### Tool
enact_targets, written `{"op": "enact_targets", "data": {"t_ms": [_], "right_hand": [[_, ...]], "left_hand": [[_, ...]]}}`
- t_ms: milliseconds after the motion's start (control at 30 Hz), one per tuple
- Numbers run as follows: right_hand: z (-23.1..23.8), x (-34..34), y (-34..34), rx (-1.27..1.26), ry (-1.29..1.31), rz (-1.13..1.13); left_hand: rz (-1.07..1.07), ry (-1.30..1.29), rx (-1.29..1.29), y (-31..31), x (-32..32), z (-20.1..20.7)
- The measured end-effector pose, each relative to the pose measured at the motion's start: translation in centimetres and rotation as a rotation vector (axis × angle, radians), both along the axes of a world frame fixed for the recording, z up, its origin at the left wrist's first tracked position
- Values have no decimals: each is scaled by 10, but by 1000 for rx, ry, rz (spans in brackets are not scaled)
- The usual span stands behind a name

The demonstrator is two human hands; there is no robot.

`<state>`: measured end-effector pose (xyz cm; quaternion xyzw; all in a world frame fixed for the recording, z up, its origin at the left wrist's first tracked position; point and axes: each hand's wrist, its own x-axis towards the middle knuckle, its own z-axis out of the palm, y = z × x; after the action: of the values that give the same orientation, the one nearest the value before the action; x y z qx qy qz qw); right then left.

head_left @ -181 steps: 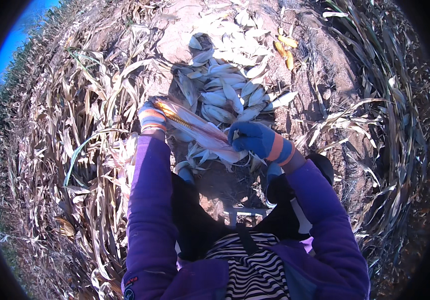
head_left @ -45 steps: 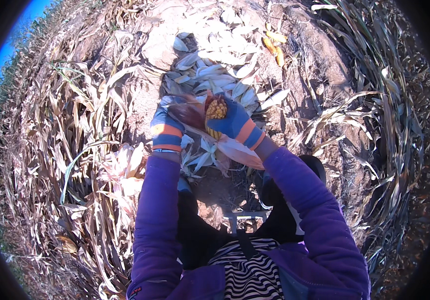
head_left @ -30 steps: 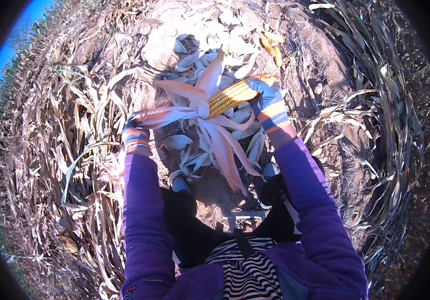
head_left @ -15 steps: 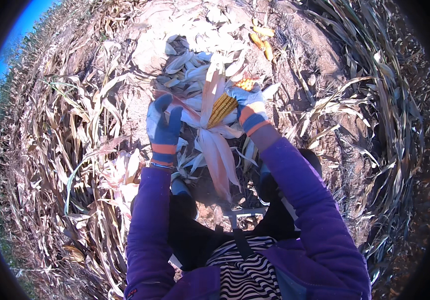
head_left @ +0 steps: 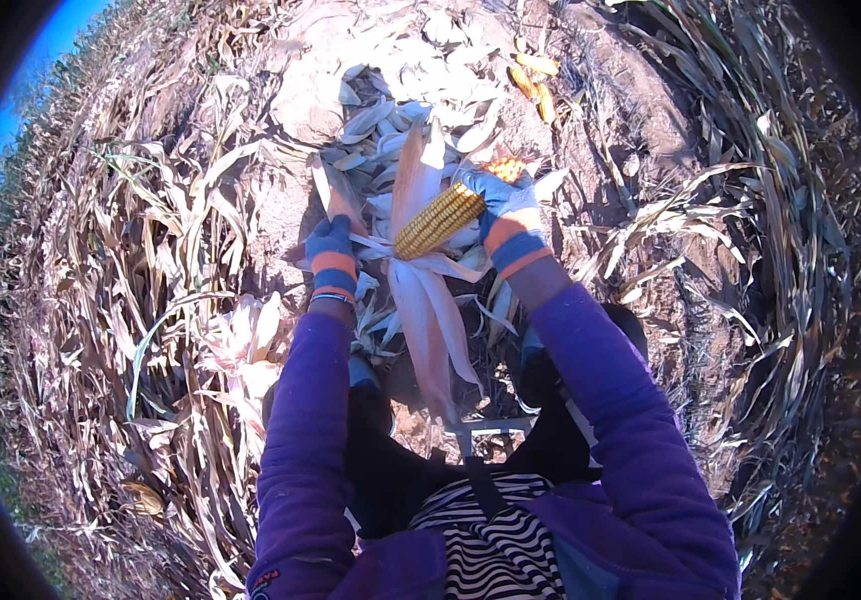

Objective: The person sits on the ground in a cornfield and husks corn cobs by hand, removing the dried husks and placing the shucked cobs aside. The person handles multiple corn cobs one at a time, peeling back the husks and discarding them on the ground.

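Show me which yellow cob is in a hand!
The cob in the right hand, the one with husk leaves spread open at its lower end. The other yellow cobs lie untouched near the picture's upper right.

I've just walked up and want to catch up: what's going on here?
A gloved person is handling an ear of corn. The right hand grips it near one end; the left hand grasps part of the husk, which is splayed open at the other end, leaving the kernels exposed. Beyond lie pale husks and, farther right, bare yellow cobs.
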<state>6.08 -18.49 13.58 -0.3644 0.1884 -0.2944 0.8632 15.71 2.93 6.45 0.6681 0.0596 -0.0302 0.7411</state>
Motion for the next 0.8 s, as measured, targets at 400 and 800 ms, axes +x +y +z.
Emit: {"op": "enact_targets", "data": {"t_ms": [400,800], "right_hand": [[-29,3,-22,-112,179,-68],[-20,-1,-13,-43,14,62]], "left_hand": [[-281,-638,-4,-41,-68,79],[-772,-461,786,-51,-67,17]]}}
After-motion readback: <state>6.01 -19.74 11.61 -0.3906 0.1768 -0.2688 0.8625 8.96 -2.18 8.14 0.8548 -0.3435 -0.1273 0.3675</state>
